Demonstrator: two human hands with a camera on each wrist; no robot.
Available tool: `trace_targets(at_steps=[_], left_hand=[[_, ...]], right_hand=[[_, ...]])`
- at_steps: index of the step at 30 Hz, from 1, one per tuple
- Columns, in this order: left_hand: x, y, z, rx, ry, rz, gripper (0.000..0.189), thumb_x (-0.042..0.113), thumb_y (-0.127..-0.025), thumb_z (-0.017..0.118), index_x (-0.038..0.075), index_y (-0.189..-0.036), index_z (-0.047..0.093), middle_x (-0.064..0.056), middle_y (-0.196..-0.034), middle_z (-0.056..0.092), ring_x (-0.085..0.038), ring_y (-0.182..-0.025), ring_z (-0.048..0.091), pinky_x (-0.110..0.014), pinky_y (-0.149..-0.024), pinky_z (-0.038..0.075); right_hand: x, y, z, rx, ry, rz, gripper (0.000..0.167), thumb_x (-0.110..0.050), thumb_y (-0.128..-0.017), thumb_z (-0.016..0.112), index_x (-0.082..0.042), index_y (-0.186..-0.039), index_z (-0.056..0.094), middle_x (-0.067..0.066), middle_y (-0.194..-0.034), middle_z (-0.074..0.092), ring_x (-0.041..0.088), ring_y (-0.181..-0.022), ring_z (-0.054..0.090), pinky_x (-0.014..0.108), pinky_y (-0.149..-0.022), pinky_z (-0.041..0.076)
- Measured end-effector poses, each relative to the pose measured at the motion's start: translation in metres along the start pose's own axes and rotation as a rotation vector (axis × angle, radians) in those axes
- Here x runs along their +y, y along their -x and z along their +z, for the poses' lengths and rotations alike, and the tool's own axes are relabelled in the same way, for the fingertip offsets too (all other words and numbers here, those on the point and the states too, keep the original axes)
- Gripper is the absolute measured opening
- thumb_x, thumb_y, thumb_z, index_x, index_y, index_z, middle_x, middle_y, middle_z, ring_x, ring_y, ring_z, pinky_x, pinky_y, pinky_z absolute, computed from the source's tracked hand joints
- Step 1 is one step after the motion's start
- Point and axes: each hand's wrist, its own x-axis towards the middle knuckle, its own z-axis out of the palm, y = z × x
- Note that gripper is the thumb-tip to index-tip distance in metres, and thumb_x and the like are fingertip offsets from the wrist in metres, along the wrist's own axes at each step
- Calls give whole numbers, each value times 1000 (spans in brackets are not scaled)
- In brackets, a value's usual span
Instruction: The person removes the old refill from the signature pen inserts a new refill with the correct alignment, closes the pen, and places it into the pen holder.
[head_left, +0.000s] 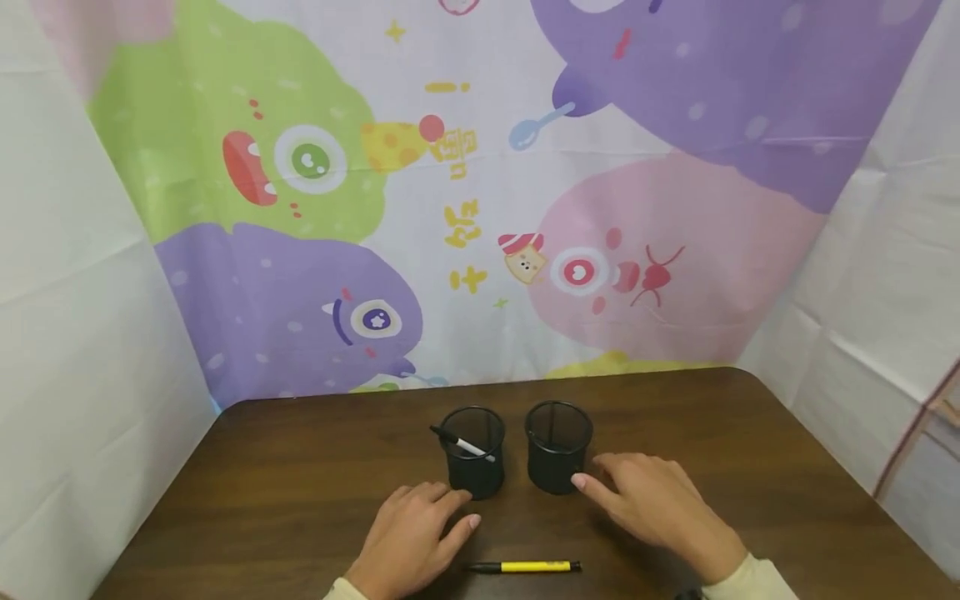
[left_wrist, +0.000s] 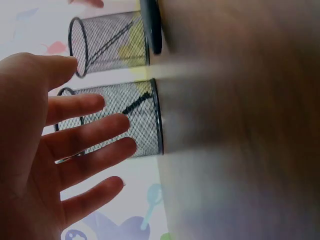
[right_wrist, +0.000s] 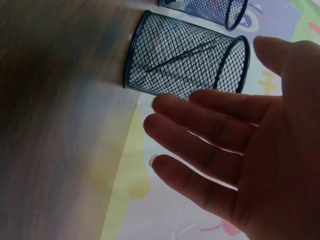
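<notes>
Two black mesh pen cups stand upright side by side on the table. The left pen cup holds a black-and-white pen that leans across its rim. Through the mesh of the right pen cup shows a thin dark slanting line. My left hand, fingers spread and holding nothing, is just in front of the left cup. Beside the right cup, my right hand has its fingers extended, thumb near the cup's side, palm bare. Between the hands lies a yellow pen with a black end, sideways on the table.
The dark wooden table ends at the back against a printed cloth with cartoon monsters. White cloth hangs at the left side and the right side.
</notes>
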Motion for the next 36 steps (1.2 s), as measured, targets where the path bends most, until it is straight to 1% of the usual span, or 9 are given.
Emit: trace_targets(at_steps=[4,11,16,19,22,26,28,30,36], left_hand=[[3,2,4,-42,27,-1,31,44,-100,58,20,-112,74,7,-102,70,-15,-91,67,-46,-80,55],[7,-1,8,-66,102,5,28,40,-99,62,19,-111,75,7,-100,71,-11,-86,67,-37,-71,57],[13,-5,7,-103,201,-16,28,41,-99,61,20,-112,75,9,-104,72,-10,-92,68,-38,-73,57],[14,-5,6,-111,216,-17,28,41,-99,61,20,-112,75,10,-105,72,-10,-92,68,-38,-74,57],[15,-5,6,-78,212,-7,25,39,-99,62,20,-108,76,11,-102,72,-9,-91,68,-37,-73,57],[14,-5,5,29,211,9,16,32,-98,65,20,-101,77,12,-98,72,-7,-87,68,-36,-70,57],[13,-5,3,63,212,13,14,29,-97,66,20,-99,77,13,-97,72,-7,-85,68,-36,-69,57],[12,-6,3,72,213,15,14,29,-97,66,20,-98,77,12,-96,72,-7,-84,67,-36,-69,56],[11,-9,3,36,197,20,15,31,-97,65,21,-99,76,13,-95,71,-6,-84,67,-35,-68,56]], right_hand=[[-4,0,6,-24,-22,-1,61,-69,-95,47,-15,-106,74,-13,-84,66,5,-70,58,29,-52,43],[-4,1,9,-60,-29,-30,51,-61,-95,57,-16,-112,73,-4,-102,73,18,-89,69,38,-62,52],[-3,2,14,-76,-16,-50,43,-53,-95,63,-15,-112,73,-2,-103,73,19,-89,69,40,-63,54],[-3,2,19,-92,-17,-67,42,-50,-96,64,-13,-113,73,0,-105,73,21,-91,70,41,-66,55],[-4,3,23,-109,-13,-75,41,-48,-96,64,-12,-115,72,1,-108,73,22,-95,70,43,-68,57],[-8,2,24,-110,6,-101,39,-47,-96,65,-14,-115,73,-1,-105,73,19,-91,70,40,-65,56],[-11,2,23,-101,17,-122,37,-46,-96,65,-15,-114,73,-2,-102,73,18,-88,69,38,-63,54],[-13,1,22,-95,26,-138,36,-46,-96,65,-15,-113,73,-3,-100,73,17,-84,69,38,-61,53],[-17,0,23,-114,22,-162,35,-44,-97,64,-14,-112,73,-3,-98,72,15,-80,68,37,-61,54]])
